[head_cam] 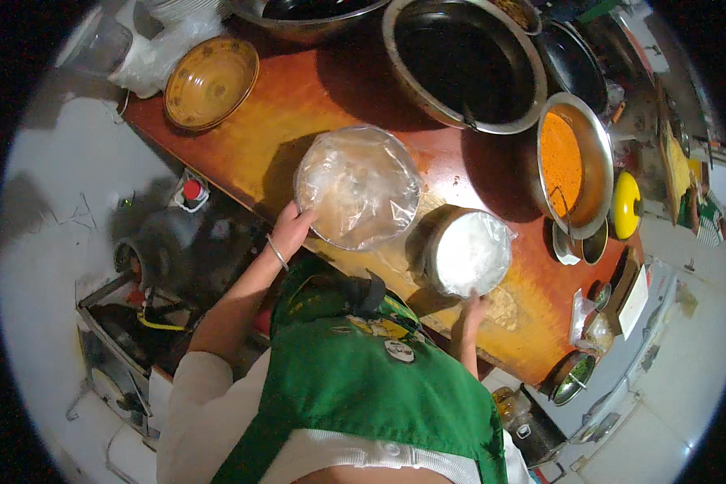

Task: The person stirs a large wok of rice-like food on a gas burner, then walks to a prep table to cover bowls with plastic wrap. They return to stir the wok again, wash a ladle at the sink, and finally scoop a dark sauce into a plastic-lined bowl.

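My left hand, with a bangle at the wrist, grips the near left rim of a wide round bowl. Clear plastic film is stretched over that bowl, wrinkled and shiny. To its right stands a smaller round container, bright white or silvery on top and wrapped in clear plastic. My right hand holds the near edge of this smaller container, its fingertips partly hidden at the rim. Both vessels rest on an orange-brown table, close to its front edge. The plastic and glare obscure what they contain.
Brown patterned bowls sit at the back left. A large metal basin of dark liquid stands behind, beside a basin of orange food with a utensil. A yellow lid lies right. A gas cylinder stands below left.
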Motion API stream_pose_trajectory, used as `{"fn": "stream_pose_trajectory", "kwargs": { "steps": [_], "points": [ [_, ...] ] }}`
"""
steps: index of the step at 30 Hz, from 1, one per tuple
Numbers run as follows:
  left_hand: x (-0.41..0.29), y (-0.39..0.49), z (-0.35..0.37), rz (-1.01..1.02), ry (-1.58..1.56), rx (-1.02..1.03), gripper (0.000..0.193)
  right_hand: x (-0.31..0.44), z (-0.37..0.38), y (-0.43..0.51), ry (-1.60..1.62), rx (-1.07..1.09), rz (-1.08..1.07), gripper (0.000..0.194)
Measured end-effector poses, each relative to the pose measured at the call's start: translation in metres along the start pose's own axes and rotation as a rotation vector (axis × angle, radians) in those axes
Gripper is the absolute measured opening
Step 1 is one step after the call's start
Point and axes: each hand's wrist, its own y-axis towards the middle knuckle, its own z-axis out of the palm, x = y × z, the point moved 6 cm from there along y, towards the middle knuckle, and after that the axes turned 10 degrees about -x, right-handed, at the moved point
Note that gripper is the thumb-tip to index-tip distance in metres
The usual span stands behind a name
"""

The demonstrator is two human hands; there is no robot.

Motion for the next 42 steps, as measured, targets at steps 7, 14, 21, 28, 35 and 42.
{"fn": "stream_pose_trajectory", "kwargs": {
  "steps": [7,14,21,28,35,42],
  "points": [
    [-0.008,0.009,-0.005,0.145,0.148,0.040,0.030,0.275,-0.034,0.042,0.341,-0.072,-0.648,0.057],
    [0.016,0.017,-0.004,0.096,-0.002,0.116,0.034,0.367,-0.014,0.075,0.472,-0.062,-0.692,0.021],
    [0.012,0.015,-0.004,0.000,0.066,0.110,0.033,0.348,-0.012,0.141,0.737,0.009,-0.297,0.031],
    [0.014,0.023,-0.002,0.079,0.026,0.056,0.029,0.318,-0.033,0.123,0.950,-0.033,-0.183,0.032],
    [0.007,0.025,0.000,0.154,-0.048,0.030,0.027,0.299,-0.057,0.076,1.229,-0.075,-0.143,0.036],
    [0.001,0.024,0.002,0.104,0.003,0.063,0.029,0.300,-0.077,0.057,1.296,-0.096,-0.167,0.034]
  ]
}}
